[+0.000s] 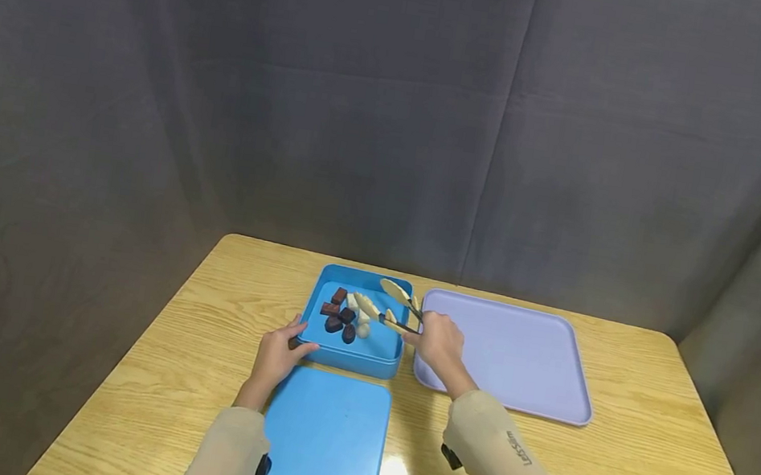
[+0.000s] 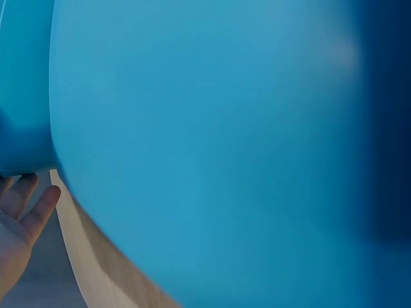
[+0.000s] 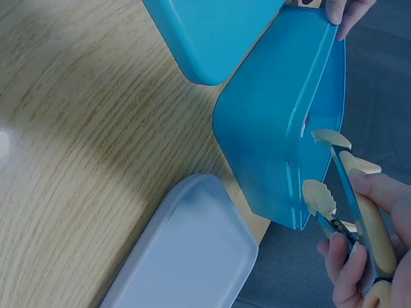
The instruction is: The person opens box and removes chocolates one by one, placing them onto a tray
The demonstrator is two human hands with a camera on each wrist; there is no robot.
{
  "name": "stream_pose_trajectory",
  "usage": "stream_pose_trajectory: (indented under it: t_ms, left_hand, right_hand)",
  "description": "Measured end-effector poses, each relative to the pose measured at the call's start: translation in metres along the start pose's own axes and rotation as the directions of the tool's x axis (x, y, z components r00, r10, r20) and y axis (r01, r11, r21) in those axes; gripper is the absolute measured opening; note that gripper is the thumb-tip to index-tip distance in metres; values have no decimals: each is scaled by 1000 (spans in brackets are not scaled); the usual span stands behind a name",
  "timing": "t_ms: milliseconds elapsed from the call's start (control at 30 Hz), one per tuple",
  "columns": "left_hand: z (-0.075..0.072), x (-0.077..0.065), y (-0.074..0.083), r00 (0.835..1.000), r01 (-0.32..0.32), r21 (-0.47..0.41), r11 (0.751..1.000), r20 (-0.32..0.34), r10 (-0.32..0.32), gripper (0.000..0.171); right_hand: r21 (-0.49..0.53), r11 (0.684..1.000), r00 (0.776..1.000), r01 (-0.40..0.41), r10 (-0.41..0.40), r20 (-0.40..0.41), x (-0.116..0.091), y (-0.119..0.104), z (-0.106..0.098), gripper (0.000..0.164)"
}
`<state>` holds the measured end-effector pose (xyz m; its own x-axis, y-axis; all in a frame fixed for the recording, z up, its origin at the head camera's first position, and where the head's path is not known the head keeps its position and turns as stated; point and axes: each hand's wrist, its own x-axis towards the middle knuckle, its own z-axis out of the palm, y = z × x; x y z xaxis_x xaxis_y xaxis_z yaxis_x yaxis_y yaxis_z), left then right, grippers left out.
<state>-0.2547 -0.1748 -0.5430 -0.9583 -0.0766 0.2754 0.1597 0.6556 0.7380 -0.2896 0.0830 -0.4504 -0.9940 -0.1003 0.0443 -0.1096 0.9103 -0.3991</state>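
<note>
My right hand [image 1: 439, 338] grips a pair of tongs [image 3: 369, 224] with cream-coloured, leaf-shaped tips. The tips are spread apart over the right part of a blue box [image 1: 352, 362], with nothing seen between them. Inside the box lie several dark brown chocolates [image 1: 334, 324] and a few white ones [image 1: 363, 331], partly hidden behind a tong tip. At the box's front left corner, my left hand [image 1: 275, 351] touches the rim and side with thumb and fingers spread. Those fingers [image 2: 40, 208] look fairly straight against the wall in the left wrist view.
A flat blue lid [image 1: 326, 441] lies in front of the box, partly under the left forearm. To the right stands a lavender tray [image 1: 510, 353], its left edge near the box. All rest on a wooden table [image 1: 640, 469] with a grey curtain [image 1: 370, 106] behind.
</note>
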Motion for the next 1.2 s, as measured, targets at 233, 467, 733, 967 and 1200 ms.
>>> stream_pose_trajectory:
  t_ms: [233, 467, 733, 967, 1200]
  left_hand:
    - [3, -1, 0, 1000, -11, -13, 1000, -3, 11, 52]
    - [5, -1, 3, 1000, -8, -13, 1000, -4, 7, 52]
    - [4, -1, 4, 1000, 10, -16, 1000, 2, -10, 53]
    - [6, -1, 4, 1000, 11, -20, 1000, 4, -11, 53]
    - [5, -3, 6, 1000, 8, -27, 1000, 2, -8, 53]
  right_hand:
    - [-38, 999, 1000, 5, -5, 2, 2, 0, 1, 30]
    - [-77, 997, 1000, -11, 13, 19, 5, -2, 3, 29]
    - [-83, 996, 998, -31, 35, 44, 10, -3, 7, 29]
    - [-55, 997, 996, -60, 63, 56, 11, -2, 6, 30]
    - [-5, 996, 993, -85, 85, 84, 9, -1, 4, 29]
